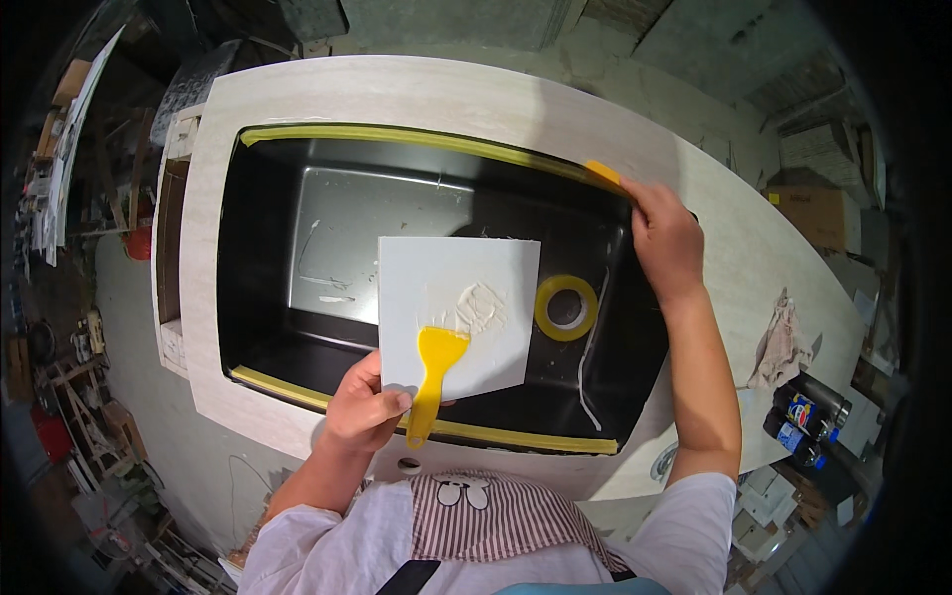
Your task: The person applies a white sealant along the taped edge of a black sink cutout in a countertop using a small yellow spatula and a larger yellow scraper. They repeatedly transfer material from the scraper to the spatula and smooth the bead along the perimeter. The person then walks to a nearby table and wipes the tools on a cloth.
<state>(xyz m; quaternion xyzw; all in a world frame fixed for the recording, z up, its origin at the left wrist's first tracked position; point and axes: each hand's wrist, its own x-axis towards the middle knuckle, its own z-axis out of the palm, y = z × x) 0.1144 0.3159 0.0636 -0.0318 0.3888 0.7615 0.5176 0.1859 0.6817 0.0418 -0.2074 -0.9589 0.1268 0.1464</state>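
My left hand (pixel 362 405) grips the near-left corner of a square white board (pixel 412 283), thumb on top, over the sink. A smear of white paste (pixel 480 307) sits on the board. Lying on it beside the paste is a yellow scraper (pixel 433 372), its handle by my left thumb. My right hand (pixel 666 238) is closed around an orange-yellow scraper (pixel 603 176) at the far right rim of the black sink (pixel 263 218); most of that scraper is hidden. Yellow tape strips (pixel 397 136) line the sink's far and near edges.
A yellow tape roll (pixel 565 333) and a thin white strip (pixel 583 382) are in the sink's right part. The pale countertop (pixel 208 248) surrounds the sink. To the right are a rag (pixel 780 342), dark bottles (pixel 799 416) and a cardboard box (pixel 815 216). Clutter lines the left.
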